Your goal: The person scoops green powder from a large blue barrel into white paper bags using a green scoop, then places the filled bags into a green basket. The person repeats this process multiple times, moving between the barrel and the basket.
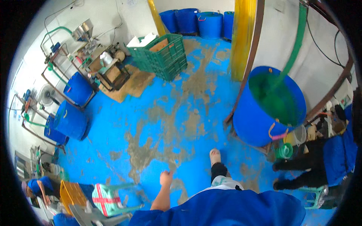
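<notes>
My left hand (166, 177) hangs in front of my body over the blue floor (151, 173), its fingers curled closed. Nothing shows sticking out of it, and it touches nothing. Nearest to it on the left is a pale green plastic stool (130, 185) with a white and red packed sack or cover (105, 199) on it. My right hand is out of the picture, hidden by my blue-clothed body. One of my feet (215, 155) is forward on the floor.
A big blue tub (243, 116) with green mesh inside stands at the right, near a person in blue (339, 158). Green crates (171, 56) are stacked ahead. More blue tubs (71, 122) line the left. Another person (39, 186) sits by an orange crate (73, 196).
</notes>
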The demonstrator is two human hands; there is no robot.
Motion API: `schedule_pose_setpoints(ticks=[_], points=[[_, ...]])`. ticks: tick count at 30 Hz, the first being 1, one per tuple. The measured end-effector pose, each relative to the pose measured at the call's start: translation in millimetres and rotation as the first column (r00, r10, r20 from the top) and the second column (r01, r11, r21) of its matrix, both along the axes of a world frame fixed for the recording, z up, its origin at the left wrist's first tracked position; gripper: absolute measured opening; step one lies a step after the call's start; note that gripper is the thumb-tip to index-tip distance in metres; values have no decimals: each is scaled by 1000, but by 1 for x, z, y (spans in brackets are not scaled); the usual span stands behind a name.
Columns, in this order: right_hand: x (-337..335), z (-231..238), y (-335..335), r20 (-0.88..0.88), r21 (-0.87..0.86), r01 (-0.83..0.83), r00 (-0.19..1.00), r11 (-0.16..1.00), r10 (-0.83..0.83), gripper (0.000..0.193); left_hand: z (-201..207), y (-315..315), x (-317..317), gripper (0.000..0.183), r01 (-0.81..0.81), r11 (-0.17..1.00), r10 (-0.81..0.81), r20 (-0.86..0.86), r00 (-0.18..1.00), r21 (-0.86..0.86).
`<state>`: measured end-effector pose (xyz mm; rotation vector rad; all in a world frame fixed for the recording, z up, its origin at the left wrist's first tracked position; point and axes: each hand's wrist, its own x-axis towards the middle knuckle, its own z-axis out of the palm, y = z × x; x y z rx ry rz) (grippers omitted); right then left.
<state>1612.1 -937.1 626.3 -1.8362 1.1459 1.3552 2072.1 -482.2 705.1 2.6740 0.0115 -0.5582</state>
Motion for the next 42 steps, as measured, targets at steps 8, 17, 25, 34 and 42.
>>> schedule_pose_setpoints(ticks=[8,17,25,34,42], points=[[558,65,-166,666,-317,-43,701,947,255,39,-20,-15,108,39,-637,771,637,-16,770,26],[955,132,-154,909,22,-115,415,993,28,34,-75,-75,406,42,-739,666,743,164,649,-96],[871,-12,-286,568,-64,-385,744,921,351,25,-28,-260,854,44,-495,786,565,104,819,-371],[1069,-29,-447,86,-365,-381,895,849,439,30,-36,-427,1126,52,-470,855,499,103,860,-220],[1538,-13,-497,862,-398,-53,319,916,393,36,-99,-458,1099,43,-444,883,445,-32,895,-154]])
